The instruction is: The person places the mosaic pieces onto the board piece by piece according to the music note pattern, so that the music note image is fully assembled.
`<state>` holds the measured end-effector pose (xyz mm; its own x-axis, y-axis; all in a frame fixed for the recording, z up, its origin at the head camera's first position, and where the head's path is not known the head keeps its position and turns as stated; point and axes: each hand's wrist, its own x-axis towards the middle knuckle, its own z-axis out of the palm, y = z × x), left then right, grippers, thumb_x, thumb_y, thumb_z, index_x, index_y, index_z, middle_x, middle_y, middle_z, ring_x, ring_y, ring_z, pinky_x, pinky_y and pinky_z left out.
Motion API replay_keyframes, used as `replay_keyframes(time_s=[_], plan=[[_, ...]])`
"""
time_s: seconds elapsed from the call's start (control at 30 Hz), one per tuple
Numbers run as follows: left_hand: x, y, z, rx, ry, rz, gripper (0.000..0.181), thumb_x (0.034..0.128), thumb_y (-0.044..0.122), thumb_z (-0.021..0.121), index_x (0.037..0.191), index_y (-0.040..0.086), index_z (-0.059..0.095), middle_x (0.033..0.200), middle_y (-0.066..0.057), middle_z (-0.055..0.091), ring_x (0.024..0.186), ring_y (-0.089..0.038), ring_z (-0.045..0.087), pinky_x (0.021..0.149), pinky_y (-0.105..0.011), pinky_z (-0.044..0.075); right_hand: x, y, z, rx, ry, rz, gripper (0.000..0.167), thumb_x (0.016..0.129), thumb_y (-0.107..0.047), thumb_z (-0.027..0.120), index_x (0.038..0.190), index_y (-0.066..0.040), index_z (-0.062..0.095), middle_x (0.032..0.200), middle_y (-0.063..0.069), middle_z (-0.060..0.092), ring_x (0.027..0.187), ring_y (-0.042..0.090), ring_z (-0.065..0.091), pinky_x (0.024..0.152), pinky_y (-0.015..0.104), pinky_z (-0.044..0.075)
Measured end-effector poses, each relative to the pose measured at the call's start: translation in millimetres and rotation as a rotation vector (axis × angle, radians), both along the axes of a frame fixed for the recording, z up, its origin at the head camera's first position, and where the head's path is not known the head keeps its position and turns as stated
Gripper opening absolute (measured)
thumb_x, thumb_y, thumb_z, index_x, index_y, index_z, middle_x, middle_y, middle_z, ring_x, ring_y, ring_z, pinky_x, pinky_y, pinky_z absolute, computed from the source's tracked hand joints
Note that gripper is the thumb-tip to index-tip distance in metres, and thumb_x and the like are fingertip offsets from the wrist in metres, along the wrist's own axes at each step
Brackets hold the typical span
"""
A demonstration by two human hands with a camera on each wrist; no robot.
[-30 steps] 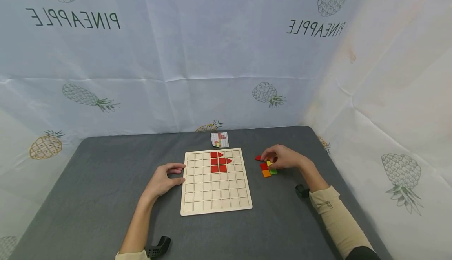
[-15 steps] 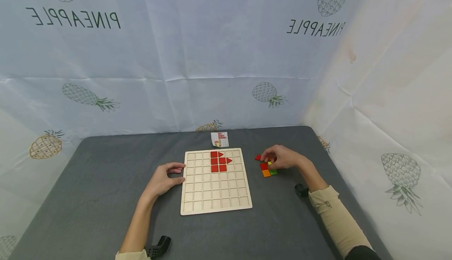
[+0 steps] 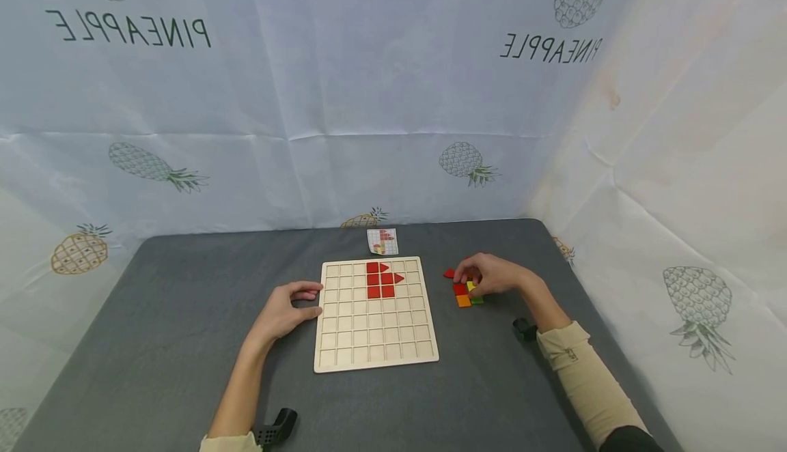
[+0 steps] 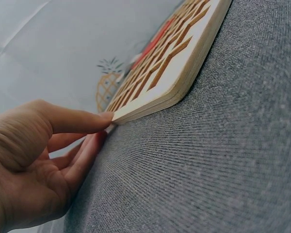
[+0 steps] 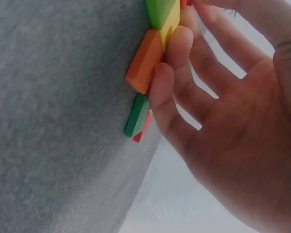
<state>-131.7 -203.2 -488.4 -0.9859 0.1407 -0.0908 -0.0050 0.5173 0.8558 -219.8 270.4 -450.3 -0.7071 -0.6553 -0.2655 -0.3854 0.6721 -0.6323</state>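
My left hand (image 3: 283, 311) lies beside the light wooden grid board (image 3: 378, 332), its thumb and fingers touching the left edge at separate spots. In the left wrist view the thumb tip rests on the board's rim (image 4: 148, 104). My right hand (image 3: 494, 273) is bent over a small cluster of coloured tiles on the table, fingertips touching them. A red tile (image 3: 460, 289), an orange tile (image 3: 464, 300) and a green tile (image 3: 477, 300) show in the head view. In the right wrist view fingertips press near a yellow tile (image 5: 171, 22) and the orange tile. Fingers partly hide the cluster.
Several red pieces (image 3: 373, 280) sit in the board's upper grid cells. A small printed pattern card (image 3: 382, 242) lies behind the board. A separate red piece (image 3: 449, 273) lies left of my right fingertips. Pineapple-printed cloth (image 3: 381, 97) hangs behind the grey table (image 3: 184, 343).
My right fingers have shifted slightly over the cluster, and the yellow tile's visible part sits a little lower beside the red one. My left hand and the board stay put.
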Motion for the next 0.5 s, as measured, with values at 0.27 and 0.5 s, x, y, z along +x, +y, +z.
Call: replay_keyframes(time_s=[0.27,0.5], plan=[[-0.2,-0.3,0.5,0.003,-0.005,-0.004,0.048,0.0926,0.005,0.082,0.139,0.0,0.07,0.133,-0.023,0.071,0.124,-0.036,0.067,0.091,-0.029,0.054,1.2,-3.6,0.6,0.007,0.002,-0.008,0.032,0.084,0.001,0.082,0.114,-0.005,0.074,0.1,0.007,0.069,0.073,0.011,0.054,0.068,0.024,0.049],[-0.4,0.0,1.0,0.005,-0.002,-0.003,0.049,0.0924,0.004,0.082,0.139,-0.001,0.07,0.134,-0.023,0.071,0.124,-0.036,0.067,0.091,-0.028,0.054,1.8,-0.7,-6.0,-0.04,0.061,0.0,0.029,0.088,-0.011,0.087,0.114,-0.005,0.076,0.095,0.005,0.071,0.074,0.008,0.054,0.068,0.024,0.048]])
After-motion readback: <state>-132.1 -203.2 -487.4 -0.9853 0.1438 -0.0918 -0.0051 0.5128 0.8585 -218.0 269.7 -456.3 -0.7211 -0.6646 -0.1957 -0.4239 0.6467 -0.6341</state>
